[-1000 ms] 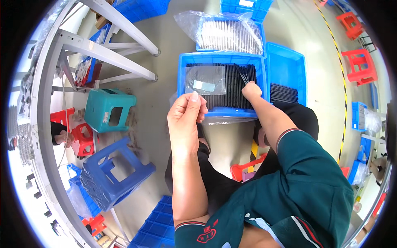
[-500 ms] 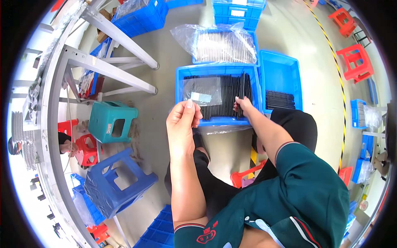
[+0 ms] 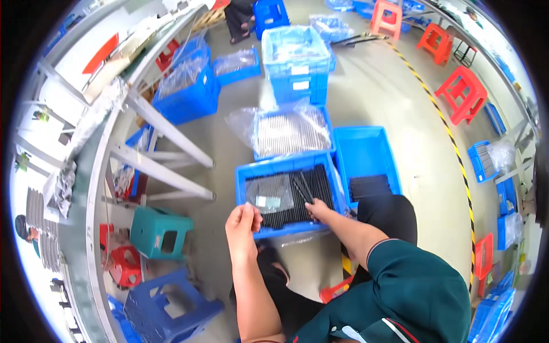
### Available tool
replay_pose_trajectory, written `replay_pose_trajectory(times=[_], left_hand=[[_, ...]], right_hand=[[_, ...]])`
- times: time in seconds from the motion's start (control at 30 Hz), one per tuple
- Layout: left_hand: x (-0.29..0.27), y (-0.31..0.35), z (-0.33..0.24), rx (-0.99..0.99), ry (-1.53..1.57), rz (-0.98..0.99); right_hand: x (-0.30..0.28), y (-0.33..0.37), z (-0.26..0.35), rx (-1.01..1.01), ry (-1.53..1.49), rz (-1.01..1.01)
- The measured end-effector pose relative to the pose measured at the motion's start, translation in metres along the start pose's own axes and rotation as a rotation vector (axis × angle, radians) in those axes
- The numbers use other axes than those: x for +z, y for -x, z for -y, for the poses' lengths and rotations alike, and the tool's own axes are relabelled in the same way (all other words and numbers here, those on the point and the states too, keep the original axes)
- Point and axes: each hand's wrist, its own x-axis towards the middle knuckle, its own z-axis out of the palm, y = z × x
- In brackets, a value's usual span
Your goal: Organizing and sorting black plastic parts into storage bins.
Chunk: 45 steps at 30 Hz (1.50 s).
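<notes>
A blue crate [image 3: 289,230] in front of me holds rows of thin black strips [image 3: 323,186]. My right hand [image 3: 317,210] is closed round the near end of a few black strips [image 3: 303,187], which slant up and away above the rows. My left hand [image 3: 243,223] is at the crate's near left corner, fingers curled and thumb against the forefinger. Whether anything is pinched there I cannot make out. Just beyond it a clear plastic bag [image 3: 277,188] with a white label lies over the strips.
Behind stands a crate of pale strips [image 3: 291,134] under clear plastic; a blue crate [image 3: 366,151] at the right holds some black strips. Stacked crates [image 3: 297,74] rise farther back. A grey table frame [image 3: 166,171], a green stool [image 3: 160,233] and a blue stool [image 3: 171,308] are at the left.
The view has tilted up, so the crates and hands sit lower. The strips in my right hand have swung from nearly upright to leaning left. My left hand stays curled.
</notes>
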Motion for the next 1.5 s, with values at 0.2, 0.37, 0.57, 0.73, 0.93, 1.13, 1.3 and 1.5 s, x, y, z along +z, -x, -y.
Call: replay_pose_trajectory(times=[0.2, 0.37, 0.57, 0.73, 0.93, 1.13, 1.3, 1.5], left_hand=[[0.005, -0.010, 0.006, 0.041, 0.003, -0.021], [0.001, -0.014, 0.008, 0.066, 0.001, -0.057], [-0.002, -0.006, 0.008, 0.104, 0.125, -0.109], [0.000, -0.006, 0.006, 0.167, 0.381, -0.017], [-0.011, -0.012, 0.005, 0.174, 0.661, 0.182], [-0.011, -0.001, 0.008, 0.070, 0.808, 0.294], [-0.010, 0.002, 0.007, 0.011, 0.827, 0.347], [-0.020, 0.003, 0.002, -0.119, 0.718, 0.433]], right_hand=[[-0.028, 0.023, 0.075, -0.466, 0.675, -0.151], [-0.041, 0.087, 0.166, -0.591, 0.567, -0.024], [-0.058, 0.204, 0.206, -0.723, 0.308, 0.204], [-0.062, 0.220, 0.182, -0.656, 0.299, 0.209], [-0.056, 0.235, 0.192, -0.563, 0.409, 0.338], [-0.052, 0.238, 0.192, -0.592, 0.489, 0.354], [-0.054, 0.236, 0.191, -0.590, 0.512, 0.344], [-0.061, 0.231, 0.191, -0.885, 0.650, 0.269]])
